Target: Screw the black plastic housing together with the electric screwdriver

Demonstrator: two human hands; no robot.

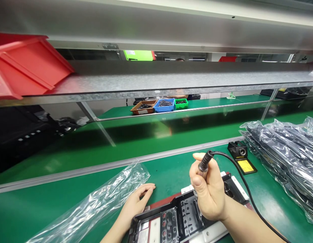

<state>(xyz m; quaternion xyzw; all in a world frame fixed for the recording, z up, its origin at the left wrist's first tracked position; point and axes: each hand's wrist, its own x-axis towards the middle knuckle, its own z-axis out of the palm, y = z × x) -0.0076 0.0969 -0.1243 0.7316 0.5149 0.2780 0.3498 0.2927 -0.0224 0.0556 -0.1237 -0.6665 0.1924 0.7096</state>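
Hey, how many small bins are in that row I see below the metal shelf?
3: brown bin on the left, blue bin in the middle, green bin on the right; others may be hidden.

Left hand (136, 201) and right hand (210, 191) are bare, with slim fingers (144, 187); 2 bare forearms (249, 221).

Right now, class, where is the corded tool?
In the head view, the corded tool is right of centre, gripped in the person's right hand, over the black plastic housing.
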